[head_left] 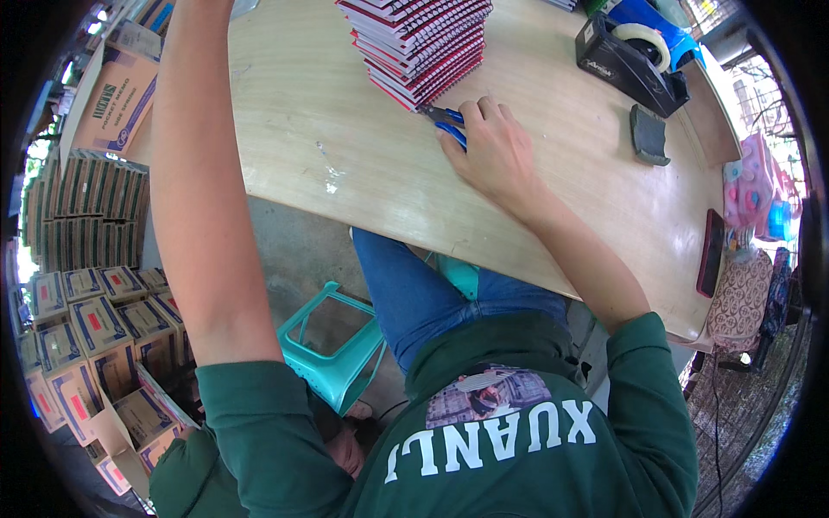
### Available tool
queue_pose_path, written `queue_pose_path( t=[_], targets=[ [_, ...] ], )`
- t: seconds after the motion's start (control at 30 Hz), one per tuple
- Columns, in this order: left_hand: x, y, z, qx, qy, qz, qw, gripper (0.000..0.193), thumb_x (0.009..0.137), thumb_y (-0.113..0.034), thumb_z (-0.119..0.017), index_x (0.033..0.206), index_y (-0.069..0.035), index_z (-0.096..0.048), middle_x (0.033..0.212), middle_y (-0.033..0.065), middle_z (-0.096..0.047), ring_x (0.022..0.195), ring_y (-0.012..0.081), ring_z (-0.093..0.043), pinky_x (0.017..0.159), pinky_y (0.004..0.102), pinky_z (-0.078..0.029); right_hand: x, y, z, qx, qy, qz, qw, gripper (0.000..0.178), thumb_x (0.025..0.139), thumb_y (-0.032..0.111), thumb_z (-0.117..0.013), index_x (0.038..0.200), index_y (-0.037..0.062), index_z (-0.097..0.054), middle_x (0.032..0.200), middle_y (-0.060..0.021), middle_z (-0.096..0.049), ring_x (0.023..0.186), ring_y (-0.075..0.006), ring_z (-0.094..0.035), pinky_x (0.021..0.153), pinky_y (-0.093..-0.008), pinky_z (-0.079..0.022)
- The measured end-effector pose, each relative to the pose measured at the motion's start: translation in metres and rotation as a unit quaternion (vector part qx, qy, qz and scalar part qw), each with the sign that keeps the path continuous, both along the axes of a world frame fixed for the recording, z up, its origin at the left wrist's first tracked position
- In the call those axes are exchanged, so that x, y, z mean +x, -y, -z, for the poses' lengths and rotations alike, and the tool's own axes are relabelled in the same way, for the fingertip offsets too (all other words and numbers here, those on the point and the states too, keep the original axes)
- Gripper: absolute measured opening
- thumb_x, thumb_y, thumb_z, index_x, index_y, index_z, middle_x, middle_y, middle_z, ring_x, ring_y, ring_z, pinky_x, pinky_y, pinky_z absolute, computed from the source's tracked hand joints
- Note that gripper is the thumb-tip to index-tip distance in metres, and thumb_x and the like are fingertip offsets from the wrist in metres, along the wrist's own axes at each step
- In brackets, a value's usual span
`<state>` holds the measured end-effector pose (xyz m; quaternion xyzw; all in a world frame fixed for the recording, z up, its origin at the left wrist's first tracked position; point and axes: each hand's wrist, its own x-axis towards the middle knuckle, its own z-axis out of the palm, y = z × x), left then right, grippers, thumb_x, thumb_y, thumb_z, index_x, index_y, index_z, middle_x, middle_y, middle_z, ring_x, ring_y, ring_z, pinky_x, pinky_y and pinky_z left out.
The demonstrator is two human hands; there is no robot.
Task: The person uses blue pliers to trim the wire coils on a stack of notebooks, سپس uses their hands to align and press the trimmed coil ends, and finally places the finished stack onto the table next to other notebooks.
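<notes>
A tall stack of spiral-bound notebooks [423, 47] with red covers stands at the far middle of the table, its top cut off by the upper edge. By the stack's near bottom corner, my right hand [494, 147] is closed on pliers [452, 132] with blue handles. Their dark tip points at the lowest notebooks; I cannot tell whether it touches them. My left forearm [203, 181] reaches up past the table's left side and leaves the picture at the top, so the left hand is hidden.
A black tape dispenser [635, 60], a dark grey curved block [648, 135] and a phone [711, 253] lie on the right of the table [380, 186]. Cartons [104, 332] and stacked bundles [91, 198] fill the left. A teal stool [332, 367] stands on the floor.
</notes>
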<state>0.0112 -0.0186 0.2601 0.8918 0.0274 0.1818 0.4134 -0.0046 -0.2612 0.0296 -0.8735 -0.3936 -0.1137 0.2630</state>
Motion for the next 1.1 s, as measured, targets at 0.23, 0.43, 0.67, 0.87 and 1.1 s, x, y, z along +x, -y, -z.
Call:
queue_pose_path(
  t=[0.23,0.43,0.67,0.87,1.1],
  targets=[
    [0.003,0.002,-0.002,0.003,-0.014,-0.031,0.999,0.053,0.094,-0.049,-0.060,0.127,-0.008,-0.067,0.113,0.0074,-0.071,0.102,0.0183,-0.065,0.091,0.0333,-0.048,0.048,-0.008,-0.058,-0.068,-0.502,-0.017,0.862,0.038,0.089,0.032,-0.062,0.075,-0.0040,-0.067,0.067,-0.0150,-0.067,0.068,-0.0314,-0.068,0.070,-0.0423,-0.055],
    [0.006,0.001,-0.007,0.034,-0.007,0.012,0.999,0.066,0.094,-0.054,-0.054,0.142,-0.009,-0.050,0.128,0.0092,-0.061,0.116,0.0211,-0.056,0.100,0.0349,-0.042,0.039,0.027,-0.039,-0.097,-0.137,-0.011,0.986,0.036,0.085,0.033,-0.067,0.088,-0.0029,-0.066,0.091,-0.0198,-0.066,0.096,-0.0352,-0.063,0.079,-0.0447,-0.054],
    [0.017,-0.048,0.099,-0.312,0.200,0.089,0.925,0.101,0.089,-0.078,-0.021,0.156,-0.004,-0.010,0.159,0.0138,-0.021,0.144,0.0301,-0.027,0.119,0.0426,-0.021,0.028,0.095,-0.008,0.053,-0.111,0.058,0.991,0.063,0.091,0.039,-0.067,0.136,-0.0018,-0.049,0.136,-0.0275,-0.047,0.127,-0.0409,-0.046,0.103,-0.0472,-0.043],
    [-0.027,-0.024,0.251,-0.293,-0.112,0.043,0.949,0.123,0.078,-0.090,-0.008,0.155,0.006,-0.010,0.161,0.0187,-0.022,0.149,0.0309,-0.021,0.122,0.0443,-0.014,0.013,-0.028,0.009,0.328,-0.358,-0.012,0.874,0.091,0.100,0.059,-0.042,0.152,-0.0101,-0.015,0.158,-0.0320,-0.018,0.150,-0.0397,-0.015,0.121,-0.0446,-0.018],
    [-0.062,0.044,0.238,-0.276,-0.063,0.093,0.955,0.103,0.089,-0.074,-0.026,0.157,-0.002,-0.002,0.164,0.0148,-0.009,0.151,0.0274,-0.011,0.123,0.0402,-0.004,0.059,-0.057,0.020,0.381,-0.396,0.009,0.836,0.098,0.097,0.072,-0.019,0.149,-0.0115,-0.026,0.154,-0.0329,-0.029,0.147,-0.0392,-0.023,0.120,-0.0417,-0.019]
  ],
)
